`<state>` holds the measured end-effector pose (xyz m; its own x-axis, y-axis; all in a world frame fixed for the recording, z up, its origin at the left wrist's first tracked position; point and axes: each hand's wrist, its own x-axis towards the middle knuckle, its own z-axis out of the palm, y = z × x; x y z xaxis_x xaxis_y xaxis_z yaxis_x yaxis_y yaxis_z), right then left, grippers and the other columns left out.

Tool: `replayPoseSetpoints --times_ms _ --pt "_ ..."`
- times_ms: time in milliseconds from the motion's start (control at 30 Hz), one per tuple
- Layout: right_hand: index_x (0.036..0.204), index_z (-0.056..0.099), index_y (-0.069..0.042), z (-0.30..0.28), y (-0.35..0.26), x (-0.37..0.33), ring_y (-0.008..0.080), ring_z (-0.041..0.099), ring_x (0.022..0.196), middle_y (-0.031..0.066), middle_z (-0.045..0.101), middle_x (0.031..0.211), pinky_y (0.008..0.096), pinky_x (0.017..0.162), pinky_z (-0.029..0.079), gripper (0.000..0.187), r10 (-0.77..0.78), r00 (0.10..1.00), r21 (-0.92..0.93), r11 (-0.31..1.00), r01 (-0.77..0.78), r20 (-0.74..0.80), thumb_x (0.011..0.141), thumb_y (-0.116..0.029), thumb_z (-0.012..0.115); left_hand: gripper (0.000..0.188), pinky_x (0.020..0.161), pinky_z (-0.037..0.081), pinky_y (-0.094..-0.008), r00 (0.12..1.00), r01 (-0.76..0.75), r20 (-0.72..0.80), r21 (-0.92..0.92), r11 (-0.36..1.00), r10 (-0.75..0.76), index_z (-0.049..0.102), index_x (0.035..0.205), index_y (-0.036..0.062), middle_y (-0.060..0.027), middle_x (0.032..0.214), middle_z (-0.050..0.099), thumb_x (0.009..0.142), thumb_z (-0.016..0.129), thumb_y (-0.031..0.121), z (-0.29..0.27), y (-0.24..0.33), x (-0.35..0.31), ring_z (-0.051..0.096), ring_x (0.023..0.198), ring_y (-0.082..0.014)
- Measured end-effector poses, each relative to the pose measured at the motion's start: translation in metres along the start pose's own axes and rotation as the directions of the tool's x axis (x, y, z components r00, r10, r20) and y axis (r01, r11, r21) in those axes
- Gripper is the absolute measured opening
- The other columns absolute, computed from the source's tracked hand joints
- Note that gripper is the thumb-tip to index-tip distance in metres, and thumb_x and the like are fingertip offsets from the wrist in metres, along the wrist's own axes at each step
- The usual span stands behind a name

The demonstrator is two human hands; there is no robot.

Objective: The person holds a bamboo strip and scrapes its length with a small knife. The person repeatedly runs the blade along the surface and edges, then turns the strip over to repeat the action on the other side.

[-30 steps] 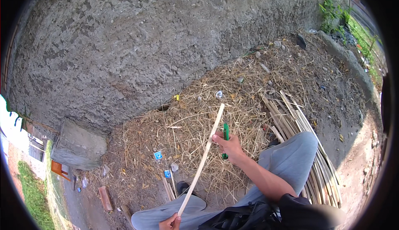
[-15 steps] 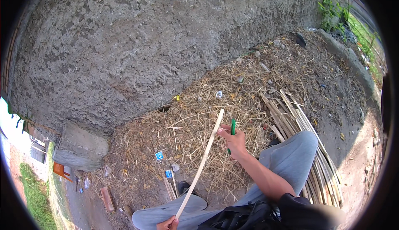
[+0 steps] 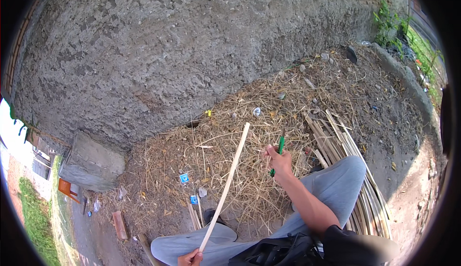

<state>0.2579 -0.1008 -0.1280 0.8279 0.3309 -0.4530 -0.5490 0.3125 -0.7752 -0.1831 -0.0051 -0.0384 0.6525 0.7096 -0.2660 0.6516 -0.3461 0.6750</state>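
Note:
My left hand (image 3: 190, 258) is closed around the lower end of a long pale wooden strip (image 3: 225, 187), probably split bamboo. The strip slants up and away to the right, over my bent left leg. My right hand (image 3: 280, 162) grips a green-handled knife (image 3: 281, 144), whose narrow dark blade points up and away from me. A gap lies between this hand and the upper part of the strip. Below the right hand, straw-like shavings (image 3: 254, 189) cover the ground.
A bundle of long strips (image 3: 370, 199) lies on the right, partly under my right knee. The rough grey wall (image 3: 158, 50) rises ahead. At left are a concrete block (image 3: 93, 163) and a brick (image 3: 120, 225). Blue packets (image 3: 184, 178) lie among the litter.
My right hand with the knife has moved right, away from the strip it was touching. The strip's upper end has swung slightly left, still in my left hand.

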Motion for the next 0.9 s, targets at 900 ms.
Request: replayPoseSetpoints --times_ms 900 --pt "0.112 0.061 0.002 0.129 -0.103 -0.037 0.0017 0.038 0.046 0.0090 0.072 0.088 0.0208 0.039 0.026 0.027 -0.169 0.873 0.018 0.983 0.181 0.457 0.091 -0.013 0.067 0.025 0.050 0.036 -0.0247 0.992 -0.032 0.115 -0.129 0.991 0.047 0.066 0.097 0.0043 0.0026 0.063 0.051 0.100 0.050 0.024 -0.112 0.054 0.107 0.043 0.055 -0.0064"
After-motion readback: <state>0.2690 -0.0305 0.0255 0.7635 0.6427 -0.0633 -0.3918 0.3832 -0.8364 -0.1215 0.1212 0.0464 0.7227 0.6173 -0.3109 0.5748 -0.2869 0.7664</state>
